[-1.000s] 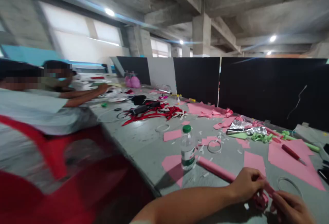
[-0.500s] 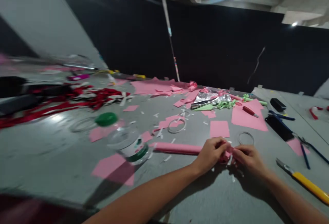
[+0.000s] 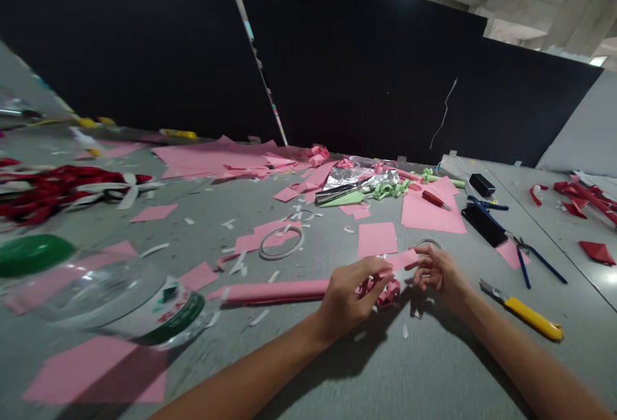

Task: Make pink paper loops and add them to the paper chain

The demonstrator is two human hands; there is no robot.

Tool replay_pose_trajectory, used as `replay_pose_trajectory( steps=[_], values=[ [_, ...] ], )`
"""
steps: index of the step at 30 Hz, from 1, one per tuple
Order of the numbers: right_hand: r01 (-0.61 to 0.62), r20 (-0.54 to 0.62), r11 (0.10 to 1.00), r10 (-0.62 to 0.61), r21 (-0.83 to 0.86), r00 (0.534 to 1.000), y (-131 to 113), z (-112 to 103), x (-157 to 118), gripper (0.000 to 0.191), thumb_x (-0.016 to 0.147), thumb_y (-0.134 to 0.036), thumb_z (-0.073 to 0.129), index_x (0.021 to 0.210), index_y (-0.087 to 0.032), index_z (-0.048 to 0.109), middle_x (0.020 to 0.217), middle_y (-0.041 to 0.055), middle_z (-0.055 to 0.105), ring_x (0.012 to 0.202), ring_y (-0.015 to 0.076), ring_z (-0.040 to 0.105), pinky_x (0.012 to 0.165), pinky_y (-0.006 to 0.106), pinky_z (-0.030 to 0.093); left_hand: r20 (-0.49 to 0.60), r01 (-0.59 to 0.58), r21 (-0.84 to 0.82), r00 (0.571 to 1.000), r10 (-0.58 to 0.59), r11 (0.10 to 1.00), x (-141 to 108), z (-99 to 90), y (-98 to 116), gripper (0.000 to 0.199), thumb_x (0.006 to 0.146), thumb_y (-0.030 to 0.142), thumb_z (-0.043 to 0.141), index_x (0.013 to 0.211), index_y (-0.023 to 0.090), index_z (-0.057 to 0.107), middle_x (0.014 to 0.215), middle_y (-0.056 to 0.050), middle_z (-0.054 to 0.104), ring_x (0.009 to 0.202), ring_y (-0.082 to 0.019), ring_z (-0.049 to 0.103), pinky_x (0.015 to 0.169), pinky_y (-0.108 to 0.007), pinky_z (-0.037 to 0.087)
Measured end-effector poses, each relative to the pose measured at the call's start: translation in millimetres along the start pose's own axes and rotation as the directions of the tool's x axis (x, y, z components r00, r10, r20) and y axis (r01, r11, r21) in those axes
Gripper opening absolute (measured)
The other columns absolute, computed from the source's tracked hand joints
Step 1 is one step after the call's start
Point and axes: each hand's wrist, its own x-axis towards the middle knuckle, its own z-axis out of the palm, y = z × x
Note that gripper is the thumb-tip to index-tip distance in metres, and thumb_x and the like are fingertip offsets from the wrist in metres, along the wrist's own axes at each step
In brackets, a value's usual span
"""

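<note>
My left hand is closed over a pink paper strip, pinching it between thumb and fingers. Its free end juts to the right. Below the strip, a bunch of curled pink paper shows beside the thumb. A long pink paper tube lies on the table, its right end hidden behind the left hand. My right hand is beside the strip's free end, fingers loosely bent and apart; whether a fingertip touches the paper I cannot tell. A pink square lies just behind the hands.
A clear bottle with a green cap stands at left. A tape roll, a yellow utility knife, blue-handled pliers and a red-handled tool lie around. Pink sheets and red ribbons cover the back and left.
My right hand has let its fingers spread at the paper, where both hands pinched together before. The pink strip now stretches out from my left hand. The view has swung right.
</note>
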Motion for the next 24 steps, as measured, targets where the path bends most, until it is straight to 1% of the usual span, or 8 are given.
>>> replay_pose_trajectory(
  steps=[2, 4, 8, 12, 15, 18, 21, 24],
  values=[
    [0.011, -0.008, 0.999, -0.011, 0.035, 1.0, -1, 0, 0, 0.049, 0.074, -0.059, 0.092, 0.102, -0.023, 0.074, 0.081, 0.005, 0.079, 0.056, 0.0153, 0.065, 0.046, 0.023, 0.048, 0.083, -0.1, 0.038, 0.992, 0.097, 0.994, -1, 1.4, 3, 0.011, 0.098, 0.02, 0.062, 0.098, 0.018, 0.073, 0.088, -0.006, 0.08, 0.069, -0.014, 0.069, 0.064, -0.024, 0.053],
    [0.048, -0.046, 0.998, -0.046, 0.034, 0.998, -3, 1, -1, 0.045, 0.07, -0.051, 0.097, 0.096, -0.023, 0.072, 0.078, 0.0027, 0.077, 0.054, 0.0143, 0.063, 0.046, 0.022, 0.047, 0.131, -0.087, 0.04, 0.988, 0.082, 0.995, -2, 3.9, 5, 0.013, 0.099, 0.019, 0.058, 0.1, 0.017, 0.071, 0.089, -0.007, 0.078, 0.068, -0.014, 0.067, 0.063, -0.024, 0.052],
    [0.083, -0.03, 0.994, -0.086, -0.066, 0.996, -6, 4, -5, 0.039, 0.076, -0.055, 0.091, 0.081, -0.021, 0.072, 0.077, 0.0041, 0.075, 0.057, 0.0145, 0.064, 0.05, 0.025, 0.049, 0.166, 0.111, 0.018, 0.98, -0.113, 0.994, 0, 8.0, 3, 0.013, 0.099, 0.027, 0.06, 0.096, 0.017, 0.068, 0.083, -0.003, 0.074, 0.063, -0.013, 0.062, 0.059, -0.022, 0.047],
    [0.213, -0.019, 0.949, -0.223, -0.232, 0.975, -8, 6, -8, 0.034, 0.081, -0.053, 0.086, 0.081, -0.021, 0.076, 0.072, 0.0047, 0.075, 0.056, 0.0166, 0.063, 0.052, 0.029, 0.052, 0.137, 0.293, 0.005, 0.947, -0.29, 0.956, 5, 8.1, -1, 0.018, 0.095, 0.035, 0.067, 0.1, 0.018, 0.063, 0.073, 0.003, 0.067, 0.058, -0.012, 0.057, 0.059, -0.023, 0.043],
    [0.279, 0.025, 0.897, -0.288, -0.343, 0.957, -9, 8, -11, 0.028, 0.085, -0.049, 0.082, 0.082, -0.021, 0.078, 0.069, 0.004, 0.073, 0.057, 0.018, 0.064, 0.055, 0.031, 0.052, 0.307, 0.356, -0.035, 0.893, -0.329, 0.934, 11, 5.7, 1, 0.024, 0.098, 0.04, 0.066, 0.105, 0.017, 0.069, 0.077, 0.0, 0.072, 0.066, -0.015, 0.063, 0.065, -0.025, 0.046],
    [0.287, 0.075, 0.888, -0.279, -0.359, 0.957, -11, 12, -15, 0.025, 0.088, -0.048, 0.08, 0.085, -0.023, 0.079, 0.073, 0.005, 0.074, 0.059, 0.0182, 0.065, 0.056, 0.031, 0.053, 0.415, 0.375, -0.044, 0.85, -0.325, 0.926, 13, 3.1, 8, 0.032, 0.105, 0.04, 0.055, 0.094, 0.017, 0.073, 0.077, -0.002, 0.073, 0.068, -0.016, 0.064, 0.068, -0.026, 0.046],
    [0.255, 0.13, 0.912, -0.224, -0.322, 0.966, -15, 16, -20, 0.026, 0.089, -0.049, 0.08, 0.087, -0.024, 0.081, 0.074, 0.0047, 0.074, 0.06, 0.0175, 0.065, 0.057, 0.03, 0.053, 0.415, 0.355, -0.033, 0.855, -0.311, 0.934, 10, 2.6, 13, 0.032, 0.107, 0.039, 0.052, 0.099, 0.018, 0.075, 0.076, -0.001, 0.072, 0.067, -0.016, 0.063, 0.067, -0.026, 0.045],
    [0.215, 0.166, 0.919, -0.168, -0.331, 0.972, -18, 18, -22, 0.032, 0.092, -0.051, 0.076, 0.081, -0.022, 0.082, 0.067, 0.0037, 0.071, 0.057, 0.0158, 0.062, 0.056, 0.029, 0.051, 0.43, 0.332, -0.031, 0.856, -0.287, 0.943, 5, 5.3, 14, 0.032, 0.108, 0.039, 0.051, 0.102, 0.018, 0.075, 0.078, -0.001, 0.072, 0.068, -0.015, 0.063, 0.065, -0.025, 0.044]
  ],
)
